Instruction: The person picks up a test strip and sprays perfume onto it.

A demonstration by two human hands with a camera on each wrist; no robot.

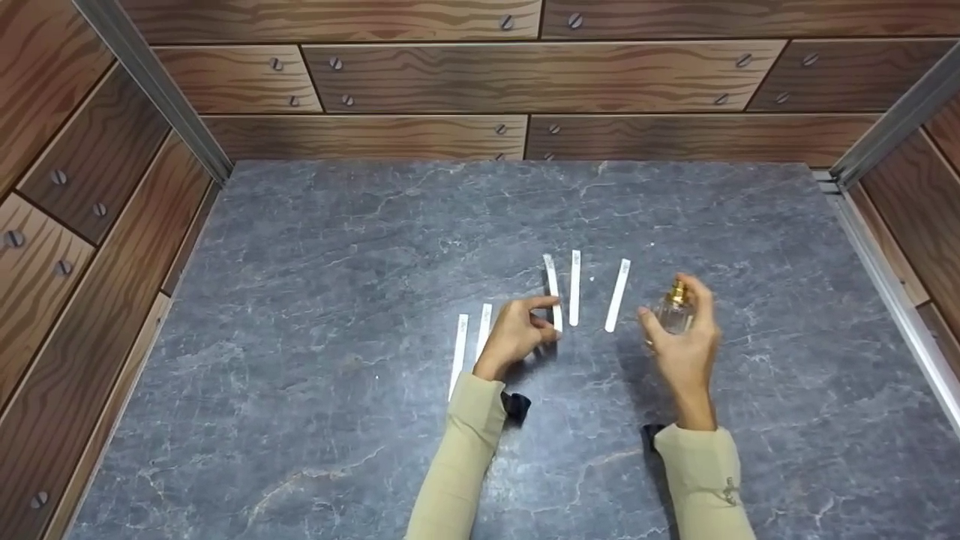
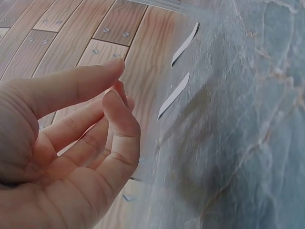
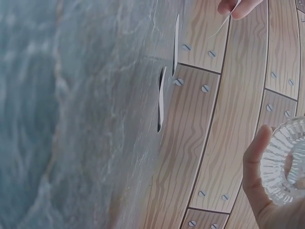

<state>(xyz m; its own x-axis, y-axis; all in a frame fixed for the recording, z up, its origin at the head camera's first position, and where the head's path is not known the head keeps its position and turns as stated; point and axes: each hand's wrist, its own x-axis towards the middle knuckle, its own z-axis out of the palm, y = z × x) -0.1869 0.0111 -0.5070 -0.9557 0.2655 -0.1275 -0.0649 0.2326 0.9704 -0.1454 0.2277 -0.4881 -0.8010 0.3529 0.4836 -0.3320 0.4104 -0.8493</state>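
We see our right hand (image 1: 684,346) curled around a small glass perfume bottle (image 1: 674,313) with a gold cap, right of frame centre, above the grey marble tabletop (image 1: 315,300). Our left hand (image 1: 517,330) pinches one white paper strip (image 1: 553,289) at centre. We count five strips: two left of that hand, two between the hands

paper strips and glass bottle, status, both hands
Left hand pinches one white paper strip. Right hand grips clear ribbed glass perfume bottle with gold cap. Four more strips on grey marble table, nothing blocking.
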